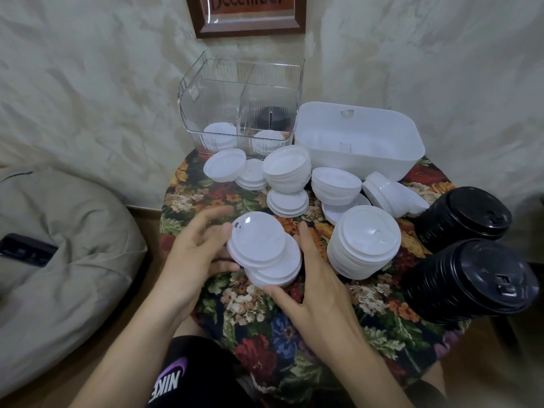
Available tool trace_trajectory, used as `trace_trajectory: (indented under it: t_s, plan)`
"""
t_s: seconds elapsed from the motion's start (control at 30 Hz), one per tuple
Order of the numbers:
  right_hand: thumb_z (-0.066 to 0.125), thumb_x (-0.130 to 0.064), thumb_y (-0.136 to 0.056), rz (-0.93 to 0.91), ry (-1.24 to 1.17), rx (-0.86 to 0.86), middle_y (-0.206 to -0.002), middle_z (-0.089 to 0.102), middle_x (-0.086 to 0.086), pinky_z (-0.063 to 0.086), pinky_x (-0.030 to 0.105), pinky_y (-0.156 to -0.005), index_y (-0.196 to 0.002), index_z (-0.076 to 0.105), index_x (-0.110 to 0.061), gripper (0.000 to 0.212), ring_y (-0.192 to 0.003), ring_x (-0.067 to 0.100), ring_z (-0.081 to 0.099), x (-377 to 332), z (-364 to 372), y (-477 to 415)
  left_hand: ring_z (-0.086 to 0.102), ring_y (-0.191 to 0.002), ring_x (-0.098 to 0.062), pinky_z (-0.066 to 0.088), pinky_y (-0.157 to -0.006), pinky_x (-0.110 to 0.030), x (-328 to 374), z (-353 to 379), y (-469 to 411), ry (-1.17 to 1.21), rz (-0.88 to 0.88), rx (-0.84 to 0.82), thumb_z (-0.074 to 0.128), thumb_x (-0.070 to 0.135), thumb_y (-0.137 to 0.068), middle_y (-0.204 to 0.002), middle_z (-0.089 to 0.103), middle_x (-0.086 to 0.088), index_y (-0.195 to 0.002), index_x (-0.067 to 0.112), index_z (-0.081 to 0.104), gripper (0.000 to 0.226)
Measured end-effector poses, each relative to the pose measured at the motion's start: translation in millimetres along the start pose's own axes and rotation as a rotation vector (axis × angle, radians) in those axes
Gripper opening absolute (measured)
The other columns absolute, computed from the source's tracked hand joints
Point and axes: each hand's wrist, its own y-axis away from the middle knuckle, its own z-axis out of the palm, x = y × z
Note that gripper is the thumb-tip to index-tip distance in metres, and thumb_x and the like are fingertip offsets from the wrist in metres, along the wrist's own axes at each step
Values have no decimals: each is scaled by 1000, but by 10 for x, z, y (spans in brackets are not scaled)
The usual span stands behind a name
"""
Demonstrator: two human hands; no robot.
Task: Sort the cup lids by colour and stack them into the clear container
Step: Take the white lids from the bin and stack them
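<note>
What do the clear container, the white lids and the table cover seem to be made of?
The clear container looks like hard, glossy, transparent plastic: you see through its ribbed walls. The white lids look like thin moulded plastic, smooth with a slight sheen. The table cover looks like matte woven fabric, probably tapestry: it has a floral pattern with a visible weave.

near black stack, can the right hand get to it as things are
Probably yes: only bare cloth lies between the right hand and the near black stack, and the white stack sits behind that path. The hand holds white lids, though, and must let go first.
</note>
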Motion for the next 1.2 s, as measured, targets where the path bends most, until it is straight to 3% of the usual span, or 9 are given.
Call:
trace_trajectory:
  t_s: [0.13,0.2,0.33,0.47,0.67,0.8,0.97,1.07,1.2]
  plan:
    - [58,-67,-89,24,-5,-7,-155,17,-33,14,5,-108,-154,-23,-51,105,-135,-23,8,5,9,3,57,-70,-10,50,-62,-25,-19,3,-73,-97,-5,-75,57,31,-104,-84,70,9,-121,27,73,24]
    - [59,-66,-90,20,1,-1,-153,14,-34,8,-1,-105,-150,-27,-54,106,-132,-28,3,-1,2,11,59,-73,-3,46,-65,-23,10,-6,-129,-207,48,-124,65,35,-100,-95,73,14,-126,32,71,27]
    - [62,-64,-90,14,7,16,-161,17,-28,18,7,-108,-149,-31,-51,111,-143,-17,14,12,24,5,67,-110,-2,51,-92,-26,63,24,-229,-377,122,-250,64,17,-101,-123,73,14,-133,29,67,34]
    - [68,-58,-91,23,-10,14,-161,25,-24,27,12,-104,-151,-34,-45,119,-145,-3,27,41,32,-7,57,-122,4,44,-103,-23,72,99,-274,-656,241,-350,55,18,-105,-124,67,25,-127,36,70,32]
    - [47,-85,-80,-42,42,-15,-157,-21,-38,-1,3,-109,-154,-17,-49,105,-141,-24,-18,7,20,-4,53,-127,9,43,-105,-20,58,152,-258,-705,301,-404,51,21,-108,-130,66,27,-134,36,66,33]
    - [48,-73,-91,-66,1,15,-162,-11,-38,3,2,-110,-156,-1,-54,83,-145,-21,-9,-2,19,1,56,-125,7,45,-105,-24,38,142,-272,-654,304,-417,53,23,-107,-128,67,26,-132,35,68,31]
    - [40,-70,-97,-61,98,-9,-164,-3,-34,12,12,-114,-157,21,-47,67,-143,-18,1,29,48,-1,68,-95,-5,55,-84,-35,-44,63,-449,-587,409,-100,65,26,-100,-108,70,20,-124,35,71,26]
    - [39,-69,-97,-49,105,-24,-167,1,-27,11,13,-114,-157,20,-46,67,-144,-15,3,7,38,-3,59,-117,-22,47,-101,-44,-52,-38,-764,-899,563,168,74,32,-94,-128,65,7,-134,29,64,42]
    - [41,-67,-98,-34,110,-37,-168,3,-25,8,11,-114,-157,21,-44,67,-148,-10,6,0,26,0,45,-133,-36,36,-112,-48,-27,-118,-1211,-1167,522,223,77,28,-89,-144,55,-9,-144,19,56,59]
